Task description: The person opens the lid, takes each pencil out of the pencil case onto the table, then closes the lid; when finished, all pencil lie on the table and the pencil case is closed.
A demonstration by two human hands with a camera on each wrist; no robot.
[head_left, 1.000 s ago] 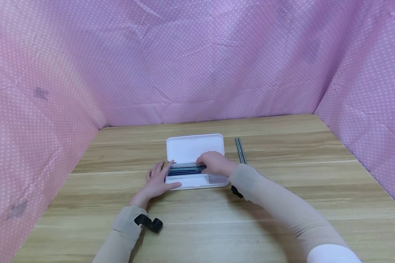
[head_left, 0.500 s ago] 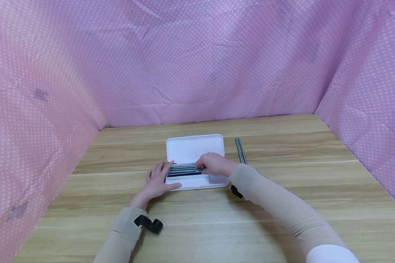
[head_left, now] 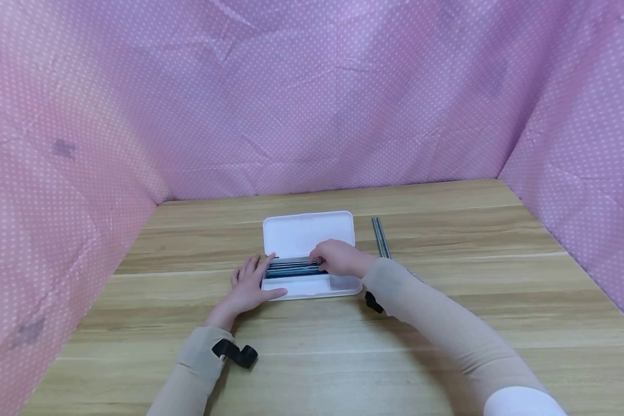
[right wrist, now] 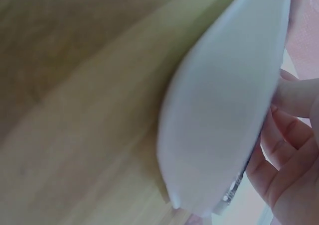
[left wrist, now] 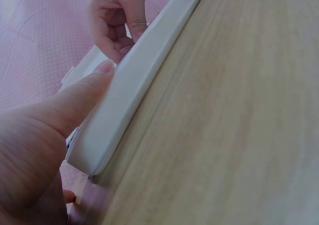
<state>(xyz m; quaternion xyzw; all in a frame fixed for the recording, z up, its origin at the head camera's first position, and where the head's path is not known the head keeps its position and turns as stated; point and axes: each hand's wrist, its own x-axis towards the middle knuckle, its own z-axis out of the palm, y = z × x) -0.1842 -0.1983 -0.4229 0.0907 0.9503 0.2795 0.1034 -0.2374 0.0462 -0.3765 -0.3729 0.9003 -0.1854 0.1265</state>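
A white pencil case [head_left: 296,287] lies with its lid [head_left: 308,234] folded back, several dark pencils [head_left: 291,270] lengthwise in its rear compartment. My left hand [head_left: 247,289] spans the case's left end with fingers spread, its thumb [left wrist: 84,93] resting on the front rim in the left wrist view. Reaching into the case from the right, my right hand [head_left: 338,258] bends its fingers and pinches at the right ends of the pencils. In the right wrist view its thumb and curled fingers [right wrist: 284,140] go behind the case wall [right wrist: 219,105], which hides the fingertips.
Two more pencils [head_left: 381,237] lie side by side on the wooden table [head_left: 312,358], right of the lid. Pink dotted cloth [head_left: 312,98] hangs behind the table and along both sides.
The pencils under my right hand have shifted: they lay spread apart half a second ago and sit closer together now. My left hand and the case stay in place.
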